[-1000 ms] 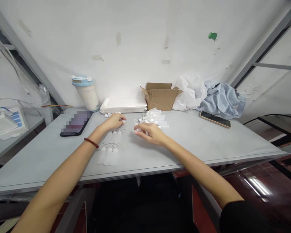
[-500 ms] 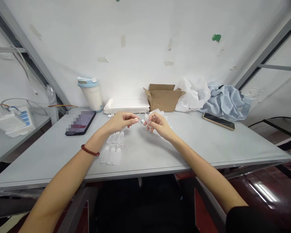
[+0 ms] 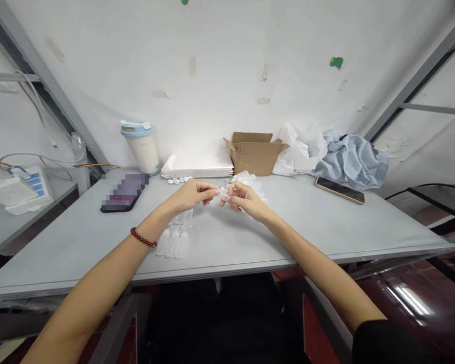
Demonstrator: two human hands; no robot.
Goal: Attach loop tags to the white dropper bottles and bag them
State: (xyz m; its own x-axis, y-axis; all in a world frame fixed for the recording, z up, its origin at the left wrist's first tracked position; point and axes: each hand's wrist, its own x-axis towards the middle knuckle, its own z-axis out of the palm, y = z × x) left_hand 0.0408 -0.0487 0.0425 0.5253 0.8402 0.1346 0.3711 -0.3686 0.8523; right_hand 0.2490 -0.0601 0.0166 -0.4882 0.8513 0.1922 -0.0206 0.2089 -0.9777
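right hand is clasped round a small translucent piece, thumb and fingers bent over it, and the left hand meets it from the other side with thumb and fingertips pinched at its facing end. from where i stand, the piece sits right between the two, held over the grey table. it lies just beyond the left fingertips, and more of it goes into the right hand, which is the nearer; its long axis seems to run roughly from hand to hand, but the fingers cover too much to be sure. whether the left pinches some separate little part, i cannot tell. just behind the right hand is a heap of clear tubes; just behind the left, a few white caps. nearer the person than the left hand, three looped tags lie side by side, a second group half hidden by the wrist. farther out, beyond both hands, stand a white stack and a cardboard box, with a gold-edged phone well off to the right hand's outer side.
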